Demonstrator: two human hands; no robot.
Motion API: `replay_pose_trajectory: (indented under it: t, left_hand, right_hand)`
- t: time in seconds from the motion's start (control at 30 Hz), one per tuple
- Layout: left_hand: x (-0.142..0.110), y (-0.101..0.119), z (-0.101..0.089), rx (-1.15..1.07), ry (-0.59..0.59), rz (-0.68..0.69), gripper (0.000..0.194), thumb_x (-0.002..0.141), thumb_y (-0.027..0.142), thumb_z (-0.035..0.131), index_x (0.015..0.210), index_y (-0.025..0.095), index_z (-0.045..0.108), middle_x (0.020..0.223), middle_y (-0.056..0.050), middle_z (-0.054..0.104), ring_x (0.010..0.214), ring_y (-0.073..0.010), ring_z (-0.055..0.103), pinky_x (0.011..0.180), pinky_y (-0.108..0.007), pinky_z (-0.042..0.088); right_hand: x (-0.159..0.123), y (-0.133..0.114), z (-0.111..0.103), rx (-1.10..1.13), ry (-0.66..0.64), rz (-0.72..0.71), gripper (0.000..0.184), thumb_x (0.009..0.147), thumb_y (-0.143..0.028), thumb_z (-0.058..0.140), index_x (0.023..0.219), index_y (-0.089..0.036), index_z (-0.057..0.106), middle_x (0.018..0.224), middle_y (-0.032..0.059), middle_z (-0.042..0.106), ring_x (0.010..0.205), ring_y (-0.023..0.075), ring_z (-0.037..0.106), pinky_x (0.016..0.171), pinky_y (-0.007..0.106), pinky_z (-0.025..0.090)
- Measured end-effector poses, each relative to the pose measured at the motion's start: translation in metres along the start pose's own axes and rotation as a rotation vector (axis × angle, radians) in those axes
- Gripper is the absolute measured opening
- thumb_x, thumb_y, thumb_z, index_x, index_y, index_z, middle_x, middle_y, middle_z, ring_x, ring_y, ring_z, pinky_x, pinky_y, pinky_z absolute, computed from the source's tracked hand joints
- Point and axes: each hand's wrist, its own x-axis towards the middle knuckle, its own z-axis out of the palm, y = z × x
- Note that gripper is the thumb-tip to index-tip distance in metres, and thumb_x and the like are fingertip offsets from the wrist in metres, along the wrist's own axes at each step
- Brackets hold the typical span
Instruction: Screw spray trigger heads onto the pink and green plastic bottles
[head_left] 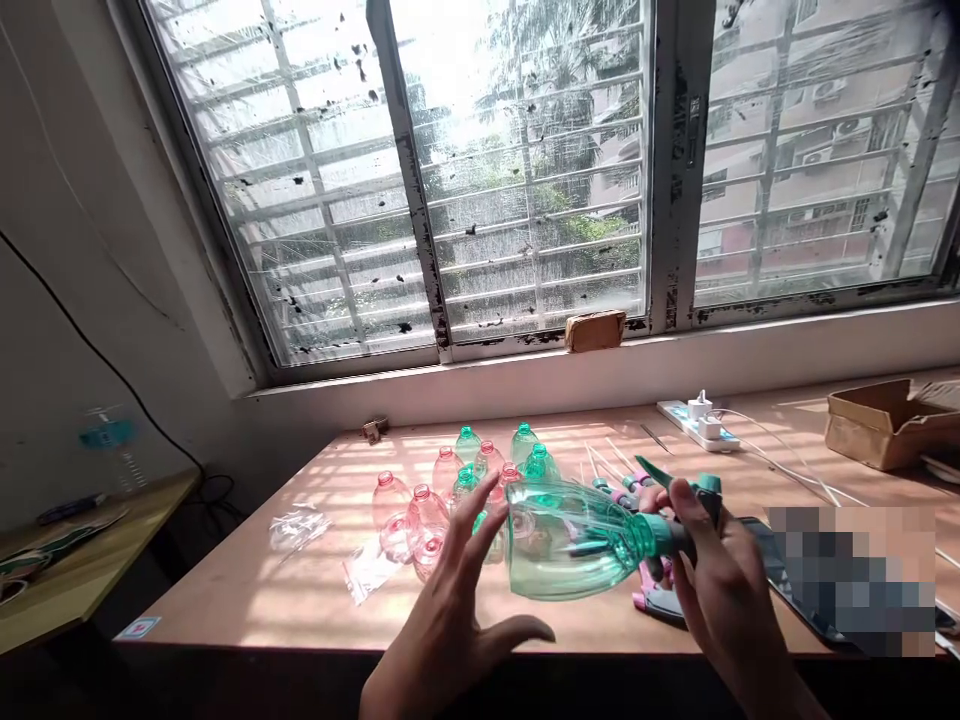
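A clear green spray bottle (566, 540) lies sideways in the air over the table, its base to the left. My right hand (716, 560) grips it by the green and dark trigger spray head (664, 535) at its neck. My left hand (457, 595) is open beside the base, thumb and fingers spread; whether a fingertip touches the plastic I cannot tell. Behind the held bottle stand several headless green bottles (523, 440) and pink bottles (390, 515). Partly hidden under my right hand are pink and dark spray heads (664, 603).
On the wooden table (300, 590) lie plastic bags (371, 570) and thin white tubes (296, 525) at left. A power strip (697, 425) with cables and a cardboard box (885, 425) are at the back right. A dark tablet-like thing (795, 590) lies at right, partly blurred out.
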Motion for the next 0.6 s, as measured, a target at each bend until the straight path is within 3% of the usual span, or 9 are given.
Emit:
replay_pose_trajectory:
  t: [0.07,0.17,0.23,0.3,0.37,0.47,0.53,0.6]
  left_hand:
    - [-0.001,0.002,0.001,0.071,0.023,0.036,0.085,0.097,0.029,0.075,0.165,0.042,0.025,0.172,-0.013,0.035,0.160,-0.0358,0.035,0.124,-0.058,0.044]
    - [-0.003,0.000,-0.001,0.058,0.021,0.006,0.098,0.090,0.046,0.081,0.166,0.041,0.020,0.167,-0.015,0.042,0.153,-0.0384,0.046,0.117,-0.054,0.051]
    - [-0.002,-0.003,-0.006,0.006,-0.067,-0.085,0.102,0.083,0.064,0.081,0.165,0.039,0.026,0.163,-0.014,0.049,0.144,-0.0407,0.055,0.112,-0.052,0.056]
    - [-0.001,-0.005,-0.012,-0.085,-0.148,-0.198,0.087,0.087,0.077,0.066,0.159,0.036,0.041,0.155,-0.012,0.060,0.134,-0.0399,0.064,0.107,-0.049,0.058]
    - [-0.002,-0.010,-0.019,-0.166,-0.149,-0.294,0.080,0.091,0.083,0.050,0.151,0.030,0.055,0.145,-0.012,0.069,0.127,-0.0390,0.068,0.105,-0.048,0.058]
    - [-0.006,-0.023,-0.034,-0.218,-0.083,-0.373,0.083,0.091,0.088,0.039,0.135,0.024,0.070,0.131,-0.013,0.076,0.126,-0.0405,0.067,0.109,-0.052,0.055]
    - [-0.011,-0.036,-0.050,-0.229,0.017,-0.424,0.083,0.090,0.088,0.042,0.130,0.022,0.072,0.124,-0.014,0.078,0.123,-0.0412,0.067,0.110,-0.056,0.054]
    - [-0.017,-0.051,-0.071,-0.230,0.227,-0.492,0.081,0.085,0.085,0.055,0.131,0.020,0.068,0.121,-0.015,0.077,0.116,-0.0407,0.070,0.104,-0.057,0.058]
  right_hand:
    - [0.006,-0.004,0.001,0.022,-0.038,0.101,0.047,0.080,-0.065,0.083,0.080,-0.020,0.068,0.066,-0.0018,0.061,0.041,0.0081,0.046,0.031,0.018,0.031]
    - [0.008,-0.005,-0.001,0.002,-0.080,0.067,0.048,0.081,-0.065,0.083,0.076,-0.019,0.069,0.071,0.0009,0.066,0.042,0.0073,0.047,0.034,0.019,0.037]
    - [0.003,-0.006,-0.006,-0.048,-0.099,-0.019,0.045,0.083,-0.063,0.082,0.076,-0.020,0.071,0.072,0.0032,0.069,0.044,0.0109,0.052,0.035,0.022,0.042]
    - [-0.003,-0.009,-0.013,-0.130,-0.110,-0.171,0.039,0.083,-0.059,0.084,0.078,-0.021,0.076,0.075,0.0059,0.073,0.053,0.0177,0.063,0.041,0.027,0.050]
    - [-0.007,-0.016,-0.024,-0.204,-0.190,-0.388,0.032,0.079,-0.055,0.089,0.079,-0.024,0.080,0.077,0.0068,0.076,0.063,0.0250,0.071,0.050,0.033,0.058]
    - [-0.003,-0.027,-0.043,-0.264,-0.250,-0.633,0.025,0.079,-0.055,0.089,0.078,-0.031,0.081,0.074,0.0055,0.077,0.074,0.0334,0.075,0.063,0.046,0.064]
    - [0.006,-0.032,-0.056,-0.351,-0.120,-0.655,0.028,0.083,-0.062,0.082,0.081,-0.034,0.080,0.081,0.0066,0.080,0.085,0.0384,0.077,0.076,0.055,0.065]
    - [0.021,-0.033,-0.067,-0.492,0.054,-0.616,0.031,0.086,-0.065,0.077,0.088,-0.035,0.079,0.095,0.0080,0.083,0.098,0.0412,0.077,0.091,0.061,0.062]
